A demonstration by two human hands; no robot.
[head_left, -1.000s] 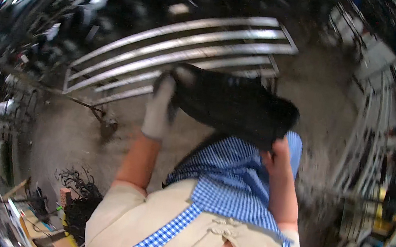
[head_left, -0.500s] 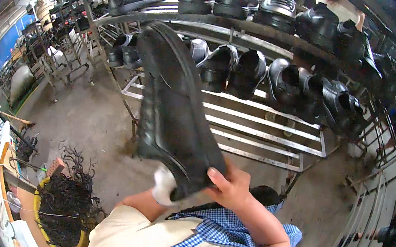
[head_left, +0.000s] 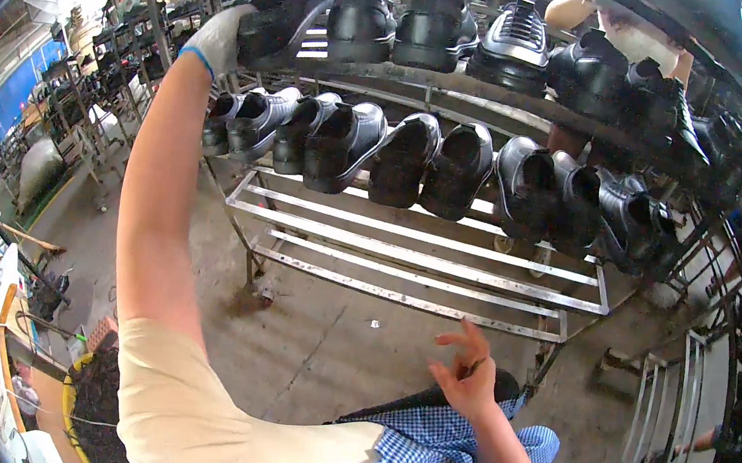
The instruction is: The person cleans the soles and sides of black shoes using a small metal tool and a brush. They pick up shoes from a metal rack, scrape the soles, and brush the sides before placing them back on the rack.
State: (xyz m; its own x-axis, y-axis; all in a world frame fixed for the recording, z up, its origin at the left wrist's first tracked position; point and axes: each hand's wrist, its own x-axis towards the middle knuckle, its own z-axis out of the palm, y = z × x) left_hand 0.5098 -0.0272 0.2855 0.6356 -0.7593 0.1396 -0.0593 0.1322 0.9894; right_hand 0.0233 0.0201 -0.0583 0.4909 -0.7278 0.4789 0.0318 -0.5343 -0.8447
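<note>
My left hand (head_left: 220,36), in a white glove with a blue band at the wrist, reaches to the left end of the upper rack shelf. It grips a black shoe (head_left: 276,30) by the heel end. The shoe tilts, its toe pointing up and to the right; the glove's fingertips are partly hidden behind it. Just right of it stands another black shoe (head_left: 360,29), heel toward me. My right hand (head_left: 471,381) is bare and empty in front of my body, its fingers apart and partly curled.
A metal rack (head_left: 423,262) holds rows of black shoes on two levels, above bare slats. Another person (head_left: 627,31) stands behind it. At lower left is a yellow-rimmed container (head_left: 71,408) of dark strips. A white-barred rack (head_left: 671,411) stands at right.
The large shoe held close before me has left that spot. My left arm has stretched up to the shelf, gripping a shoe there. My right hand has let go and opened.
</note>
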